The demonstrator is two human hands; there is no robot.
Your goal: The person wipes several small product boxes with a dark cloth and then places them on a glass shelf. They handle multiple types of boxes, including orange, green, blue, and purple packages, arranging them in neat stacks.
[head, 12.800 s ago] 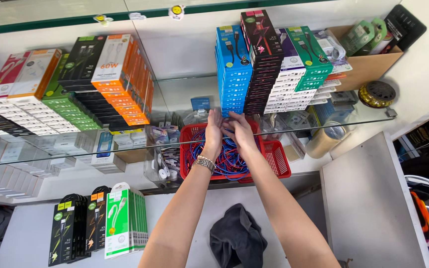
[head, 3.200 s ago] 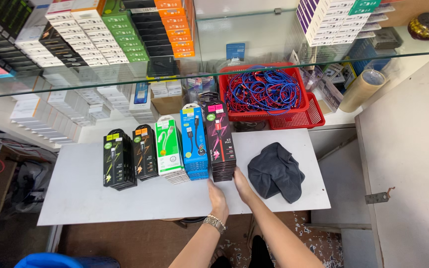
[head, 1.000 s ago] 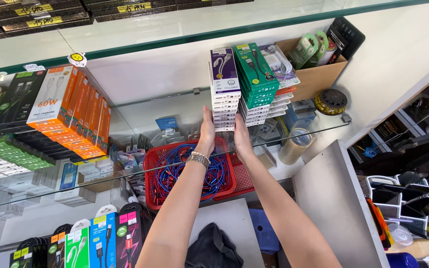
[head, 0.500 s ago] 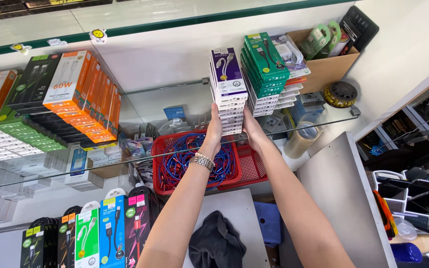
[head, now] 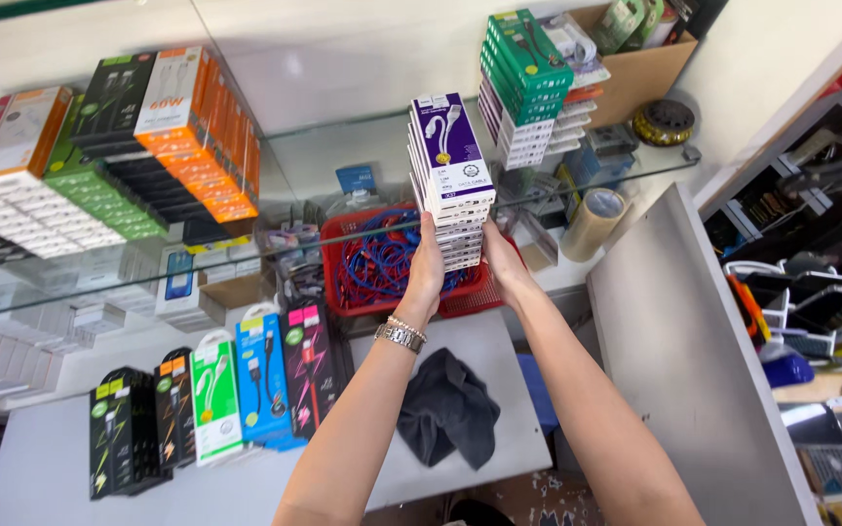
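Observation:
Between both hands I hold a stack of several flat white boxes with a purple-fronted box on top (head: 452,175). My left hand (head: 427,268), with a metal watch on the wrist, presses the stack's left side. My right hand (head: 501,263) presses its right side. The stack is lifted off the glass shelf (head: 343,175) and hangs over a red basket of blue cables (head: 372,268). A stack of green-topped boxes (head: 528,83) stands on the shelf behind, to the right.
Orange, black and green box stacks (head: 138,146) fill the shelf's left. Below, on a white table (head: 51,468), upright rows of black, green, blue and dark cable packs (head: 216,399) stand beside a dark cloth (head: 450,409). A tape roll (head: 596,219) and grey counter (head: 684,351) lie to the right.
The purple-topped stack stood on the glass shelf next to the green-topped stack; now both hands have lifted it off and drawn it toward me, over the red basket.

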